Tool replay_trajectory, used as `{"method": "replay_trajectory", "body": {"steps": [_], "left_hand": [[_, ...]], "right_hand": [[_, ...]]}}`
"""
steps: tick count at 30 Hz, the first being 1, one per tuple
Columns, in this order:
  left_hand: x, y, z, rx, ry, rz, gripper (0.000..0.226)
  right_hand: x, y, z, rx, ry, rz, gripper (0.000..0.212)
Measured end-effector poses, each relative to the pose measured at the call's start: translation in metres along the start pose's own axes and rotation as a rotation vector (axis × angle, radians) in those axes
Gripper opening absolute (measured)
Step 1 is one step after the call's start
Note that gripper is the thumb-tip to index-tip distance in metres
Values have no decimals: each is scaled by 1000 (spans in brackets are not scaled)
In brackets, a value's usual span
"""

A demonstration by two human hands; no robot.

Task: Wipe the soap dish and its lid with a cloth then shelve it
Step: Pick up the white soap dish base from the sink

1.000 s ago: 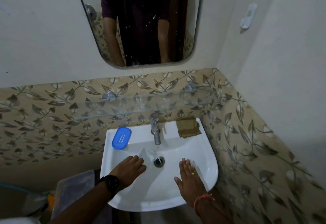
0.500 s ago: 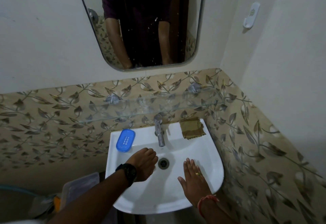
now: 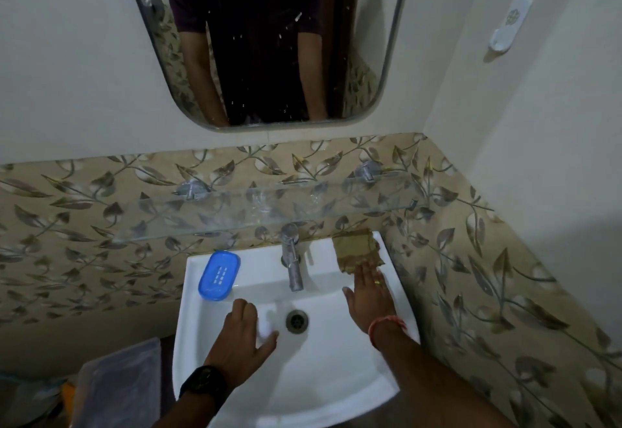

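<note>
The blue soap dish [image 3: 219, 274] lies on the sink's back left ledge, slotted side up. My left hand [image 3: 240, 335] is low in the white sink [image 3: 323, 387], left of the drain, and its fingers and thumb curl round a pale translucent piece [image 3: 266, 329] that looks like the lid. A folded brown cloth [image 3: 356, 250] sits on the back right ledge. My right hand [image 3: 368, 296] stretches toward it with straight fingers, the fingertips touching the cloth's near edge. A glass shelf [image 3: 269, 207] runs along the tiled wall above the sink.
A metal tap [image 3: 291, 267] stands between dish and cloth, above the drain [image 3: 296, 320]. A mirror [image 3: 266, 40] hangs over the shelf. A white hook [image 3: 510, 23] is on the right wall. A plastic container [image 3: 121, 384] stands on the floor to the sink's left.
My right hand has moved from the sink's front right up to the cloth. My left hand stayed near the drain, still with the pale piece.
</note>
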State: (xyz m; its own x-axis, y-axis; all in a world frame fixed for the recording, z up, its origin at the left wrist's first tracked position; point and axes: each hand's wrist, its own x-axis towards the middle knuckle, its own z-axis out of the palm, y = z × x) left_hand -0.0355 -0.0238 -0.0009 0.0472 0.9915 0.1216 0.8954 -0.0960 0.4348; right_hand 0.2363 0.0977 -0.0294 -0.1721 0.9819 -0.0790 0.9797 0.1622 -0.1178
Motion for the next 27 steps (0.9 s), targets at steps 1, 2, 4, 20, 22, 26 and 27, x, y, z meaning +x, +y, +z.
{"method": "replay_trajectory", "body": {"steps": [1, 2, 4, 20, 22, 26, 27], "left_hand": [[-2, -5, 4, -38, 20, -28, 40], [-4, -9, 9, -72, 39, -55, 37], [-10, -19, 20, -126, 46, -94, 40], [-12, -35, 41, -243, 39, -141, 88], [-12, -36, 37, -217, 26, -119, 86], [-5, -30, 22, -322, 12, -219, 78], [-2, -27, 18, -362, 13, -233, 75]], "right_hand": [[11, 1, -3, 5, -2, 20, 70], [22, 1, -5, 3, -16, 44, 70], [44, -1, -5, -21, -50, 66, 68], [120, -14, 17, -9, 47, 238, 37], [121, -5, 15, 138, 39, 249, 41], [90, 0, 3, 856, 146, 300, 35], [76, 2, -1, 1034, 173, 356, 32]]}}
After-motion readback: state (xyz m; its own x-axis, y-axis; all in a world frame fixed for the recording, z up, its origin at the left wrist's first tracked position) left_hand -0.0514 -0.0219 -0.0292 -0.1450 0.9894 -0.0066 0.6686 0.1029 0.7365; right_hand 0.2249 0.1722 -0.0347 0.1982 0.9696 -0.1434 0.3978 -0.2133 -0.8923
